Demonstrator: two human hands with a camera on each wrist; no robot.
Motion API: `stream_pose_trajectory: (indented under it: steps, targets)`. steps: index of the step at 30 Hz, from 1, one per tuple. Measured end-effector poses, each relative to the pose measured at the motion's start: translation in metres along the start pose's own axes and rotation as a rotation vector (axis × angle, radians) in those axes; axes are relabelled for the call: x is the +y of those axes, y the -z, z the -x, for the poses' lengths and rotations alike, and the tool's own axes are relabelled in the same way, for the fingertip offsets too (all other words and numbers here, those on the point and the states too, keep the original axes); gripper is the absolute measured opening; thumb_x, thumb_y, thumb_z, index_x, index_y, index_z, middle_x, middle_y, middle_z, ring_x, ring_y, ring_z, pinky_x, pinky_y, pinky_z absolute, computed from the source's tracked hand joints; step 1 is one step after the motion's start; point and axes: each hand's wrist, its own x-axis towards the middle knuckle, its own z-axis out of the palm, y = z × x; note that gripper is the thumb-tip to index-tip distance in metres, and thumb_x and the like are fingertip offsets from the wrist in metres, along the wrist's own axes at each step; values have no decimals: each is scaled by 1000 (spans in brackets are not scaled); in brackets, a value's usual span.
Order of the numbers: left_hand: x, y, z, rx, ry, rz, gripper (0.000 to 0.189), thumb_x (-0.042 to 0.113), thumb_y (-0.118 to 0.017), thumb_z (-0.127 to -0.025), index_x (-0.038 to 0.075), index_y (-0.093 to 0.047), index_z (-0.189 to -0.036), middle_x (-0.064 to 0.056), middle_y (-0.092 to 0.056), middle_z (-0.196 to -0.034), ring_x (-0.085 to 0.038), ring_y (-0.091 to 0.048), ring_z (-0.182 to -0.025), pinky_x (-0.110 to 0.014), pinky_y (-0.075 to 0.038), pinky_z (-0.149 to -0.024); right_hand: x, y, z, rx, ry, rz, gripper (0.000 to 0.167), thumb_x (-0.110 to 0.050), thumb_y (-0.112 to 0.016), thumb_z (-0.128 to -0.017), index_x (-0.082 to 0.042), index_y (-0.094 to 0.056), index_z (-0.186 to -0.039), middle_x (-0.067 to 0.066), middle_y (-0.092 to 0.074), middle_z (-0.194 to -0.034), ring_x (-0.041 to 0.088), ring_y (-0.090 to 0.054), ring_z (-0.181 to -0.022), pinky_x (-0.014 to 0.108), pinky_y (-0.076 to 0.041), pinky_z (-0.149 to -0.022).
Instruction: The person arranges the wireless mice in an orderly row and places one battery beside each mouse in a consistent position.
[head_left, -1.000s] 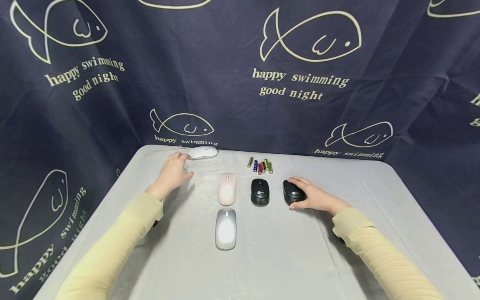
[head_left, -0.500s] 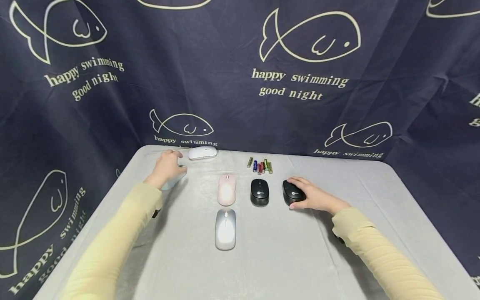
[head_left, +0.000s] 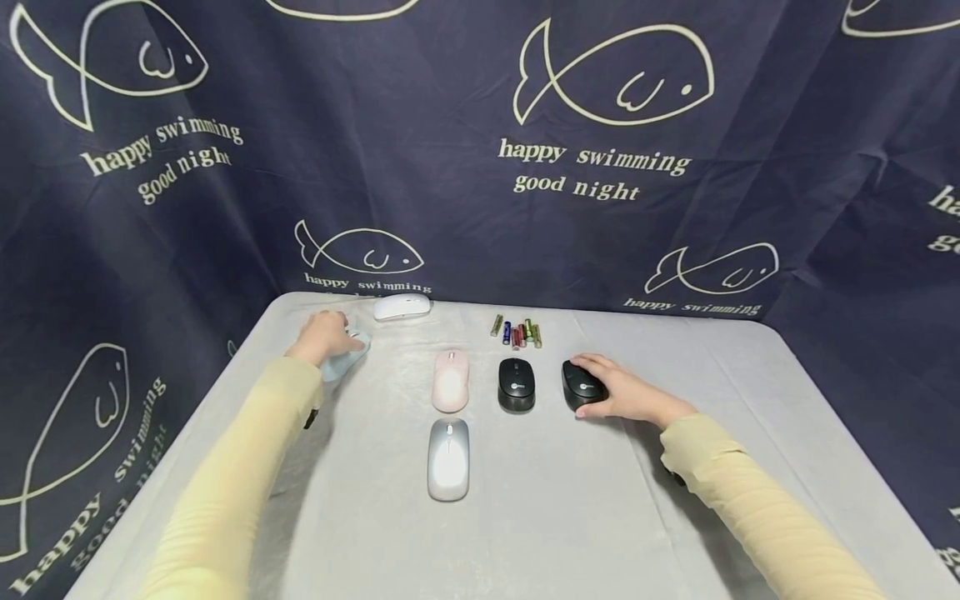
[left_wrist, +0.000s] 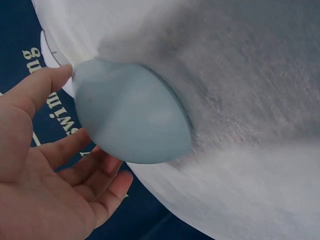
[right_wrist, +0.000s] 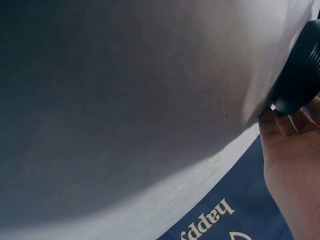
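At the table's back left, my left hand (head_left: 321, 337) is on a light blue computer mouse (head_left: 347, 358). The left wrist view shows the thumb at one edge of the blue mouse (left_wrist: 135, 112) and fingertips at another, with the outer fingers loosely bent beside it. On the right side, my right hand (head_left: 626, 393) grips a black mouse (head_left: 581, 386), thumb along its near side and fingers over the far side. Only the end of that black mouse (right_wrist: 297, 75) shows in the right wrist view, fingertips against it.
A second black mouse (head_left: 517, 385), a pink mouse (head_left: 451, 383) and a silver mouse (head_left: 448, 462) lie mid-table. A white mouse (head_left: 402, 307) sits near the back edge, beyond my left hand. Several small coloured batteries (head_left: 517, 333) lie behind the black mice. A dark fish-print curtain (head_left: 465, 208) hangs behind.
My left hand has moved from beside the white mouse, leftward and back onto the light blue mouse, its fingers closing in. My right hand stays on the black mouse.
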Motion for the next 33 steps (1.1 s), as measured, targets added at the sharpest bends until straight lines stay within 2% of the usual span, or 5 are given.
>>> stream_pose_trajectory:
  steps: [8, 12, 17, 25, 33]
  targets:
    - [-4, -2, -3, -110, 47, -6, 64, 42, -71, -73, -10, -58, -107, -25, -59, -107, -31, -55, -86, -40, -49, -76, -1, -1, 1, -5, -5, 10, 89, -41, -81, -70, -3, -41, -140, 19, -36, -144, 37, -36, -131, 54, -33, -103]
    - [-5, -2, -4, -122, 40, 3, 65, 46, -73, -69, -8, -59, -101, -23, -59, -101, -29, -54, -80, -35, -47, -68, -2, -1, 1, -4, -8, 3, 89, -39, -81, -70, -3, -41, -140, 19, -36, -145, 37, -36, -131, 54, -32, -104]
    - [-5, -4, -4, -120, 54, 6, 61, 41, -72, -73, -9, -58, -105, -22, -60, -104, -29, -55, -83, -38, -48, -74, -2, -1, 2, -2, -6, 7, 89, -40, -81, -70, -2, -41, -140, 20, -36, -144, 38, -36, -131, 55, -32, -103]
    - [-5, -5, -4, -93, 30, -6, 60, 41, -73, -73, -9, -59, -102, -22, -60, -101, -28, -54, -80, -38, -49, -73, -1, 0, 2, 3, -3, -2, 90, -39, -81, -70, -2, -40, -140, 19, -36, -144, 37, -36, -132, 54, -32, -104]
    - [-6, -6, -6, -90, 55, 1, 61, 40, -72, -74, -11, -59, -106, -24, -62, -104, -28, -56, -80, -41, -50, -77, -1, 0, 1, 13, -1, -6, 87, -37, -82, -70, -1, -41, -139, 21, -37, -143, 39, -36, -130, 55, -32, -103]
